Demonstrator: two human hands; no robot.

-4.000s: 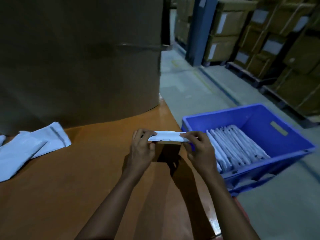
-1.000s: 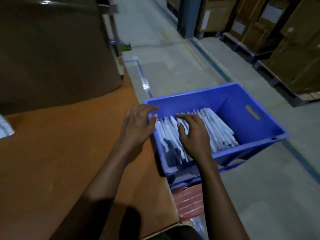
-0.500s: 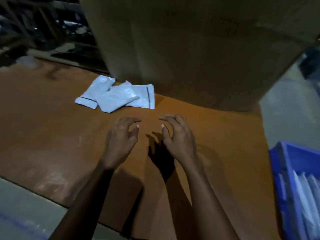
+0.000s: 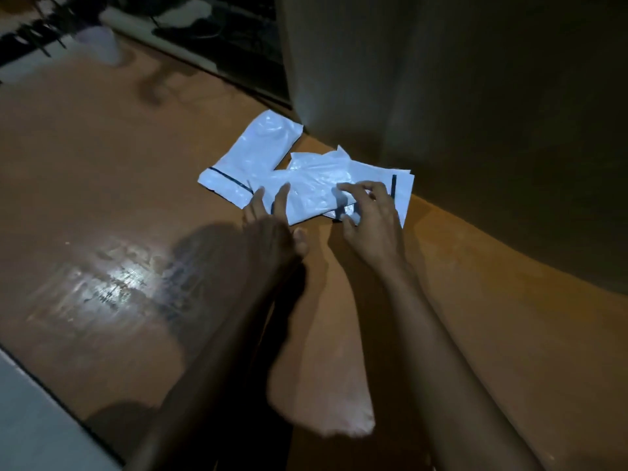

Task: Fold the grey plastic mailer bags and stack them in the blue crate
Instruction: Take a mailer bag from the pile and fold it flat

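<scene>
Three pale grey mailer bags lie overlapped on the brown table [image 4: 102,164], close to a big cardboard wall. The left bag [image 4: 253,154] lies flat with a dark strip at its near end. The crumpled middle bag [image 4: 312,188] lies across it and over the right bag [image 4: 402,190]. My left hand [image 4: 272,229] touches the middle bag's near left edge with straight fingers. My right hand [image 4: 372,219] has its fingers curled on top of the bags and its thumb at the near edge, pinching the middle bag. The blue crate is out of view.
A tall cardboard wall [image 4: 458,96] rises right behind the bags and fills the upper right. The table's near-left edge [image 4: 51,399] drops to grey floor [image 4: 23,433]. Dark clutter [image 4: 204,25] lies beyond the table's far edge.
A second ago my hands were at the crate with the folded bags. My view swung left to the table, and both hands have now reached forward onto the loose bags.
</scene>
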